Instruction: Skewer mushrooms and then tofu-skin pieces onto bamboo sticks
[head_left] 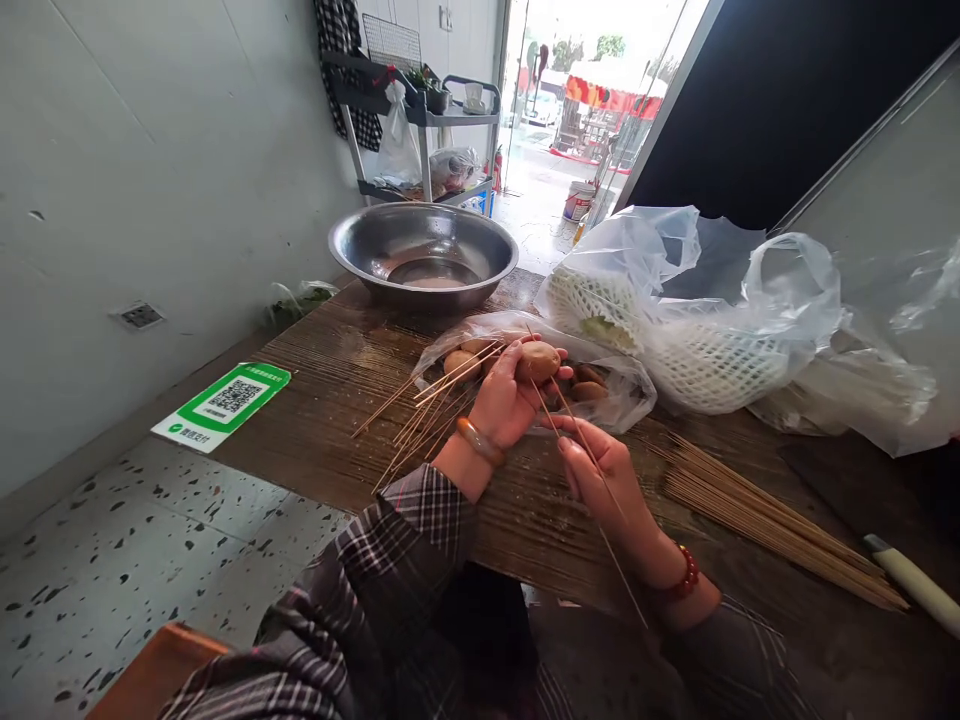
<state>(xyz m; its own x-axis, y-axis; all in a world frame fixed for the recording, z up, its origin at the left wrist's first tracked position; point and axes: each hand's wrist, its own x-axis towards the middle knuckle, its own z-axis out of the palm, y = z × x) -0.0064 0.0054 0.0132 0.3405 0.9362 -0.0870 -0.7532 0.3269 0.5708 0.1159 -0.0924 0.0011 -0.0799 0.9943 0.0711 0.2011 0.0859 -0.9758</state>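
Note:
My left hand (510,408) is closed around a smooth brown oval piece (539,362) that looks like a small potato; its exact kind is unclear. My right hand (600,462) pinches thin wooden skewers (621,570), two of them visible, their upper ends at the oval piece. Whether both tips are inside it I cannot tell. Just behind my hands lies an opened clear plastic bag (634,395) with more brown oval pieces (461,365) in it. Several skewers with pieces (420,430) lie left of my left hand, their far ends at the bag.
A large steel basin (424,295) stands at the table's far end. Plastic bags with netted produce (712,355) sit at right. A bundle of skewers (772,520) and a pale-handled tool (915,585) lie right of my right hand. A green QR card (229,400) is at the left edge.

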